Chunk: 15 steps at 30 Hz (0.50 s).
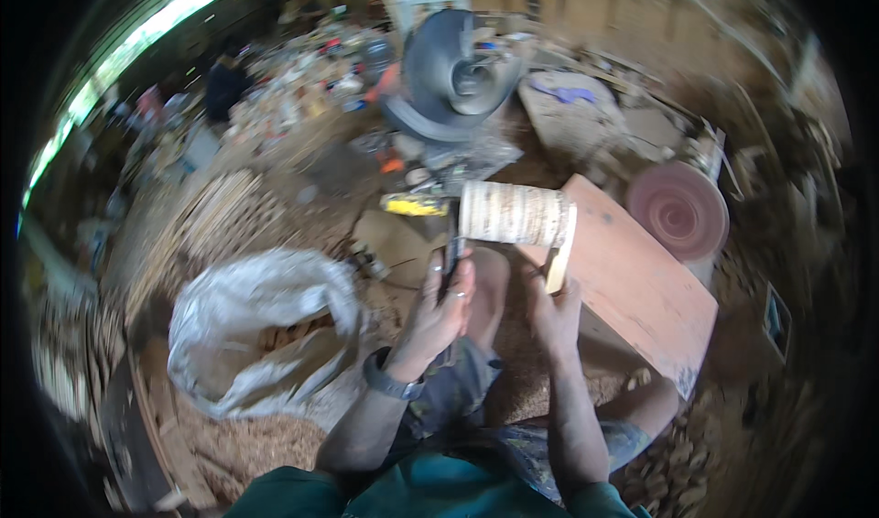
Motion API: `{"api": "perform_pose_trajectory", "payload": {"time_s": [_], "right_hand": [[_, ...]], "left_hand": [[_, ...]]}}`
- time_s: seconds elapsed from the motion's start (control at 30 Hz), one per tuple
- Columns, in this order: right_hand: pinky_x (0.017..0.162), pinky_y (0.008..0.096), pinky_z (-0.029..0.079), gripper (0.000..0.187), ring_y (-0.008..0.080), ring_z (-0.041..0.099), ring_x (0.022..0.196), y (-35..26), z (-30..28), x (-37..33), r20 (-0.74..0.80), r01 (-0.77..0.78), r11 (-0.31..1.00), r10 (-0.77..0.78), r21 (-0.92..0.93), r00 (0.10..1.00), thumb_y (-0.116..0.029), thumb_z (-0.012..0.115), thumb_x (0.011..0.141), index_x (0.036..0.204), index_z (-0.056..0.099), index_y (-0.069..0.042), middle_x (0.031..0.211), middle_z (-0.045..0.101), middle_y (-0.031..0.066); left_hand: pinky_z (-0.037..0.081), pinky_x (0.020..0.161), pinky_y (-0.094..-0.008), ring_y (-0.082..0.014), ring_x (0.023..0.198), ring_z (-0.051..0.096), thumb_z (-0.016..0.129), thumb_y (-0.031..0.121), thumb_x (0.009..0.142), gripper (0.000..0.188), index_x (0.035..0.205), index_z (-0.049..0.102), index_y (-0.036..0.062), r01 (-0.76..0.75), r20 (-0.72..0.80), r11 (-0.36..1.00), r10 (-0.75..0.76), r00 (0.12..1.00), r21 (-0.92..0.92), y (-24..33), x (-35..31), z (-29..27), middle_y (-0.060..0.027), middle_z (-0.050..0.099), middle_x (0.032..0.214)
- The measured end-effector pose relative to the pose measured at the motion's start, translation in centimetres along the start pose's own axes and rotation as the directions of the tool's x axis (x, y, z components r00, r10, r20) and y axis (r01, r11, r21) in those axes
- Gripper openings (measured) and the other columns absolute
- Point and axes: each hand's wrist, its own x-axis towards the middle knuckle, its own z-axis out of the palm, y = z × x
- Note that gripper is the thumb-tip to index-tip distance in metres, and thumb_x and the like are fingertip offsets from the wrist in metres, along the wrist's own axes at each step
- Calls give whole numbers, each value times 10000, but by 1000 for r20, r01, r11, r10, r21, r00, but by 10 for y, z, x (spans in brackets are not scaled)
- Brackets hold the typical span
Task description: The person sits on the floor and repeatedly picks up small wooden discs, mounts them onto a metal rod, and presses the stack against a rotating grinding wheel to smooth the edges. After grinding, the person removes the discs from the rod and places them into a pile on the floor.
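Note:
My left hand (447, 300) is closed around a dark, narrow tool handle (452, 253) that points up toward a pale striped cylinder (515, 212) lying on its side just ahead of me. My right hand (552, 309) pinches a small light wooden piece (558, 264), holding it against the right end of the cylinder. A watch sits on my left wrist. Behind the cylinder lies a yellow-handled tool (414, 205). My knee shows between both hands.
A reddish board (632, 275) slopes away on the right, with a round pink disc (679, 209) beyond it. A white sack (261, 321) holding wood pieces lies at left, a dark grey machine (453, 74) stands ahead, and sawdust and sticks cover the floor.

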Motion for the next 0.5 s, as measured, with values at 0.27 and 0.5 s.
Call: {"api": "perform_pose_trajectory", "payload": {"time_s": [0.27,0.5], "right_hand": [[515,368,462,304,212,570,516,85,-247,103,-486,-206,874,-39,-440,873,-290,669,884,787,608,-9,561,550,108],[686,505,509,267,435,662,760,147,-351,132,-649,-349,694,-223,-629,727,-276,627,865,878,683,-15,745,660,252]], "left_hand": [[350,378,-240,-59,453,399,546,537,966,400,996,381,174,231,339,970,-194,921,-72,-127,127,246,32,420,693],[424,325,-322,-169,371,498,480,483,1006,434,1062,360,70,40,456,988,-104,884,149,-216,174,351,-50,483,566]]}}
